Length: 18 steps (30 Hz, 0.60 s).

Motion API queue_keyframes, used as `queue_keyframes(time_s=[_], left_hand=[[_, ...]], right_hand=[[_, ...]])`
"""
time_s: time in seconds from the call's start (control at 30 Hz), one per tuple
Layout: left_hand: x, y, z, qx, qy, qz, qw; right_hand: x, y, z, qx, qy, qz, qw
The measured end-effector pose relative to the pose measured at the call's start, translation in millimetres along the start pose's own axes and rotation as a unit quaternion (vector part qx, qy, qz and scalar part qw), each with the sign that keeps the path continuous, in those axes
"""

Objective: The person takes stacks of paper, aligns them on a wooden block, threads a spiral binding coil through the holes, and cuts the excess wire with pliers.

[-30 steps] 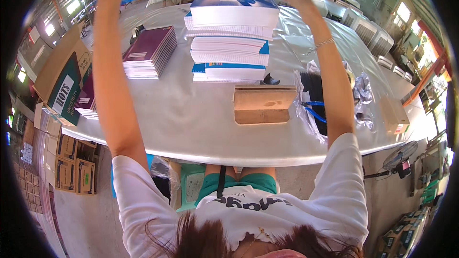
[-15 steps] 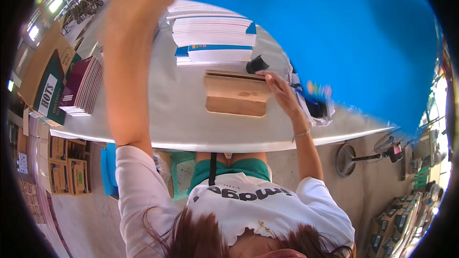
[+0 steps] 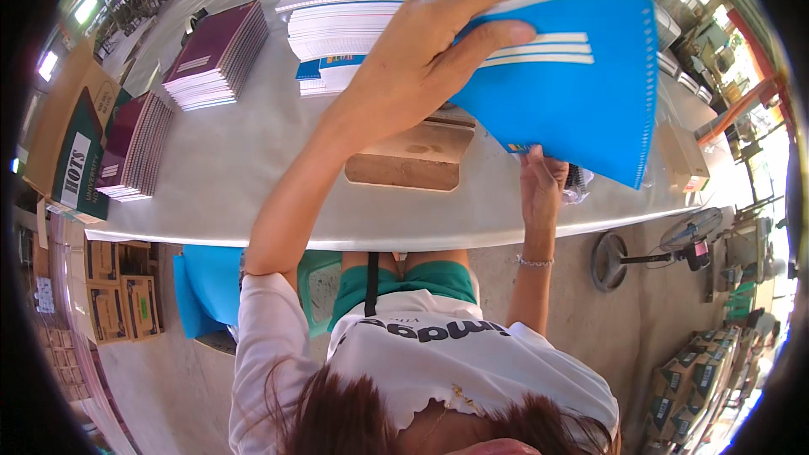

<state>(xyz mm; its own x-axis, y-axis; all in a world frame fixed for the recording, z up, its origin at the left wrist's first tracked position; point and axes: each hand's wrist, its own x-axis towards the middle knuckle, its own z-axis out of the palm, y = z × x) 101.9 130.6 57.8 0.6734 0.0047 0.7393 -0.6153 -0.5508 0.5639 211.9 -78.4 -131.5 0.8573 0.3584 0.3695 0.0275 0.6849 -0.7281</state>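
A blue notebook (image 3: 573,93) with white lines on its cover is held up above the table, tilted. A row of small holes or coils runs down its right edge. My left hand (image 3: 438,55) grips its upper left side, thumb over the cover and fingers behind. At its lower edge my right hand (image 3: 543,177) pinches the cover with thumb and fingers. Below my left forearm, a stepped wooden block (image 3: 404,173) lies on the table, partly covered. Behind my right hand, a black coil and clear plastic show only in part.
Stacks of white-paged notebooks (image 3: 337,29) stand at the far middle. Maroon notebooks (image 3: 215,50) are piled at left beside an open carton (image 3: 72,135). A small box (image 3: 681,160) sits at the table's right end. A fan (image 3: 649,253) stands on the floor at right.
The blue notebook has moved down and away from the head, now showing its whole cover. My left hand came down into view with it. My right hand left the wooden block and took the notebook's lower edge.
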Motion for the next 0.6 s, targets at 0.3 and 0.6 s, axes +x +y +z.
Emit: queue_keyframes(time_s=[0.3,0.6], left_hand=[[-27,-58,13,-0.042,-0.023,-0.08,0.996],[-124,-112,-31,-0.113,0.175,-0.257,0.944]], right_hand=[[0,37,-26,0.022,0.021,0.022,0.999],[1,47,-4,-0.414,-0.06,0.016,0.908]])
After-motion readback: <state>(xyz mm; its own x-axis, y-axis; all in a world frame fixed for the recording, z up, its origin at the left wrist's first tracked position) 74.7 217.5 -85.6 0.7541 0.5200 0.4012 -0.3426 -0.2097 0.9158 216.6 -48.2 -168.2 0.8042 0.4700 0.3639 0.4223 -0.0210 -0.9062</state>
